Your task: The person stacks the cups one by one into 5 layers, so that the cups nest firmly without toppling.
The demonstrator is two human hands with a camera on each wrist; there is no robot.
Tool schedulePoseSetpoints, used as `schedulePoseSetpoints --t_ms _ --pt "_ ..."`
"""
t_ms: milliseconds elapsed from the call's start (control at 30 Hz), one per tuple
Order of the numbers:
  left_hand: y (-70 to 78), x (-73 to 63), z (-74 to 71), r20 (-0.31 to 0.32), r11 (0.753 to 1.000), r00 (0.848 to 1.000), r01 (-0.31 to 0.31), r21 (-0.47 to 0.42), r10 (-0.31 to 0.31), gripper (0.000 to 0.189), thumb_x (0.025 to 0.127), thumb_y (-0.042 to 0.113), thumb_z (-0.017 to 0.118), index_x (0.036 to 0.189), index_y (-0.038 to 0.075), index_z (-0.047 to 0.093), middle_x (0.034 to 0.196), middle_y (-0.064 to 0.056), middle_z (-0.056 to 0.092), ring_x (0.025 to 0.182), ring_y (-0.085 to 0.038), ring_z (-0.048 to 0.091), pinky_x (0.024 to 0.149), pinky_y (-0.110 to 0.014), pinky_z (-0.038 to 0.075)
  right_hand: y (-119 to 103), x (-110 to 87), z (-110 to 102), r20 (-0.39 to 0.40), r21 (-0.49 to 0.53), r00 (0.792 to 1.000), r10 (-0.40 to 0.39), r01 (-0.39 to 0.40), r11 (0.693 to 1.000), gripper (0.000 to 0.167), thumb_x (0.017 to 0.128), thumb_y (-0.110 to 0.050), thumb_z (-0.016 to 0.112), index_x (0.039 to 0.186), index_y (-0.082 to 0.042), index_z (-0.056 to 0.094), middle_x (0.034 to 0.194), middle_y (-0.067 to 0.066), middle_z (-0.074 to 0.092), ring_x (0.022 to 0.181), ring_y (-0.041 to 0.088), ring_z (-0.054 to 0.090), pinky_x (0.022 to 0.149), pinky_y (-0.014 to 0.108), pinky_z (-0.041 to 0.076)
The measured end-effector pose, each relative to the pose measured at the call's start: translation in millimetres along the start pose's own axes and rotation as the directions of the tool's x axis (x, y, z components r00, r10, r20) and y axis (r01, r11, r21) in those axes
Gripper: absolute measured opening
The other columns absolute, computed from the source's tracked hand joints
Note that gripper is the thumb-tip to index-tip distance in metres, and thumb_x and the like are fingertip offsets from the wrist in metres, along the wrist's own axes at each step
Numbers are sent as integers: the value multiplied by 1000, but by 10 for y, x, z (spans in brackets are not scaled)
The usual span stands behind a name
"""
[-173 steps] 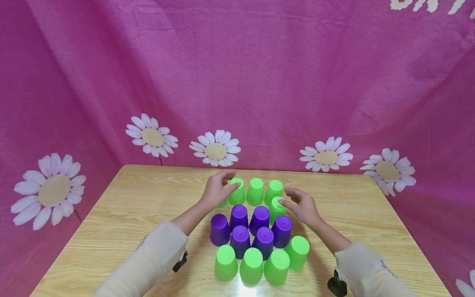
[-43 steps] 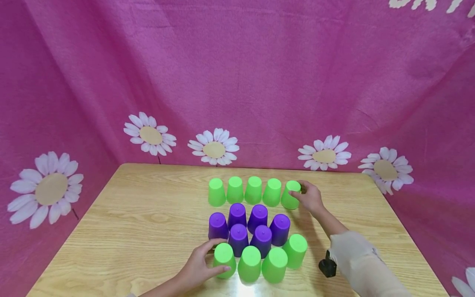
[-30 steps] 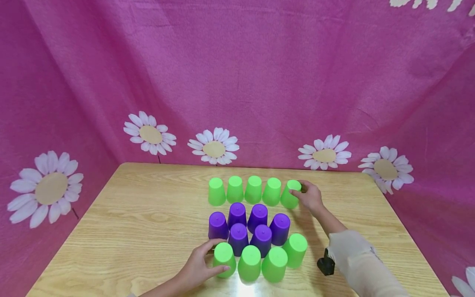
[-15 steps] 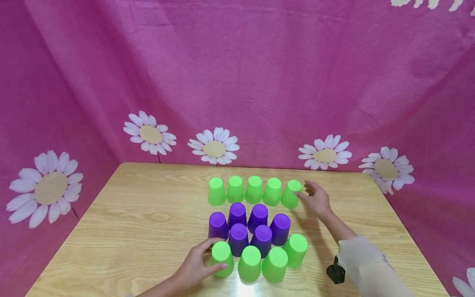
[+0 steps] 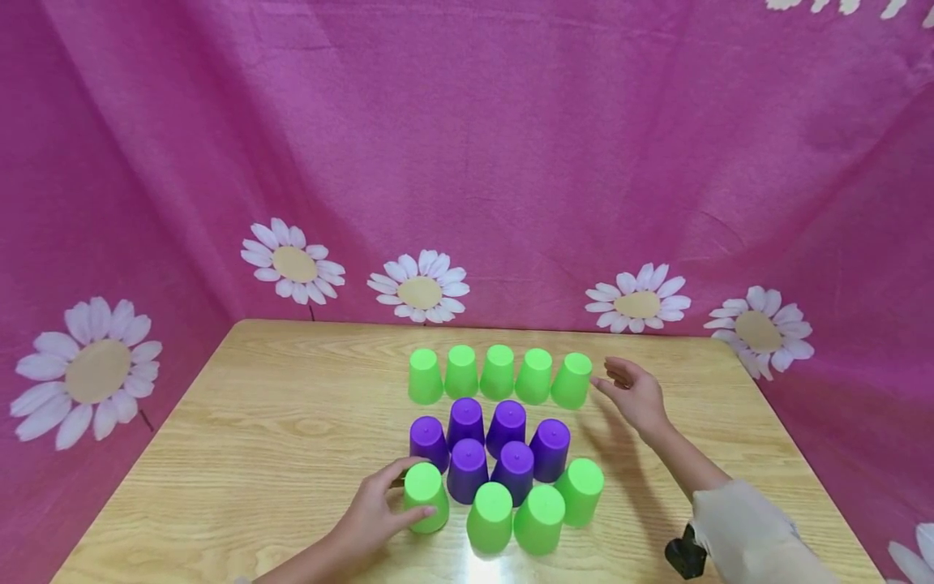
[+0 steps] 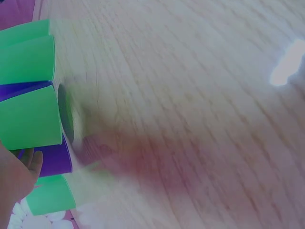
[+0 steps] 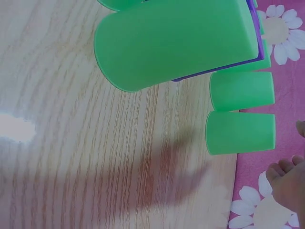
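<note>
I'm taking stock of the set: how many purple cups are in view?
6, all grouped mid-table: back-left cup, back-right cup, leftmost cup, rightmost cup, front-left cup, front-right cup. Any nested inside would be hidden.

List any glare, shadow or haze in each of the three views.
Head: white glare patch on the pale wood-grain table at the bottom edge, soft shadow below the bare right hand; left wrist: hazy, glare at upper right, a blurred reddish smear, perhaps shadow; right wrist: glare at left, a soft forked shadow on the wood.
</note>
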State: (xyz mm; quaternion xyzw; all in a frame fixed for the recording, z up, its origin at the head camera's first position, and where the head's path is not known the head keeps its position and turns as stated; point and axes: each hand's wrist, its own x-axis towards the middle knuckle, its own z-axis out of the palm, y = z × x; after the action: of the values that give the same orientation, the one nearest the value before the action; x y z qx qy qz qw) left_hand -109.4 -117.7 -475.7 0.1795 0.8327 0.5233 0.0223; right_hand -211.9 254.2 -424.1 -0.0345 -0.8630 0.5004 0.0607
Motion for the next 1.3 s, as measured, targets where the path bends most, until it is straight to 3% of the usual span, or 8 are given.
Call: schedulePoseSetpoints --t_ms 133,367,467,733,900,1033,1133,1300 --pt "-5 10 -43 -24 999 1000 -15 32 16 54 73 26 76 120 8 56 114 -7 65 101 -18 61 90 -35 52 -14 -54 -34 -6 10 1000 -21 21 1000 47 89 -12 60 128 11 46 130 29 50 122 37 49 102 37 43" --pt "1 16 -142 -104 993 988 115 -34 -118 53 69 19 80 118 12 60 112 0 66 101 -17 59 95 -45 44 -24 -152 -53 10 34 999 -39 39 999 47 90 -14 60 127 10 47 129 27 52 120 36 50 83 0 40" --pt "-16 17 -191 -130 993 984 116 -20 -118 52 70 17 79 117 11 60 111 0 66 100 -16 59 93 -44 46 -26 -200 -53 13 39 999 -51 50 998 46 89 -14 61 126 10 48 128 27 52 119 34 51 82 -1 39" --pt "-50 48 -345 -145 992 981 128 -6 -127 50 72 17 78 118 11 59 113 -3 65 102 -23 59 91 -42 48 -21 -334 -50 26 65 994 -104 102 993 43 88 -12 62 123 9 51 125 27 55 101 -6 53 83 2 42" --pt "-84 80 -424 -166 994 981 106 35 -99 52 73 16 77 120 8 57 113 -6 65 101 -25 61 91 -44 49 -55 -401 -36 21 122 992 -126 123 985 41 87 -8 63 121 11 52 122 29 56 95 -15 51 83 4 45" --pt "-85 103 -464 -180 993 978 114 37 -106 50 74 16 77 120 9 57 113 -7 65 102 -26 61 90 -42 51 -41 -466 -24 26 166 987 -158 151 975 41 85 -6 65 120 12 53 110 -3 65 96 -13 54 84 6 47" --pt "-75 117 -484 -180 991 975 136 14 -131 49 75 17 76 120 9 57 112 -8 65 103 -26 60 90 -41 50 -28 -524 -9 23 202 981 -194 186 962 40 84 -3 65 118 14 53 99 -27 60 97 -12 55 84 7 47" --pt "-70 161 -520 -189 992 975 127 22 -121 50 75 12 76 120 5 56 110 -10 66 101 -25 61 89 -39 51 -20 -624 13 34 251 967 -252 236 939 38 83 2 64 116 17 52 100 -30 60 98 -11 57 84 8 48"
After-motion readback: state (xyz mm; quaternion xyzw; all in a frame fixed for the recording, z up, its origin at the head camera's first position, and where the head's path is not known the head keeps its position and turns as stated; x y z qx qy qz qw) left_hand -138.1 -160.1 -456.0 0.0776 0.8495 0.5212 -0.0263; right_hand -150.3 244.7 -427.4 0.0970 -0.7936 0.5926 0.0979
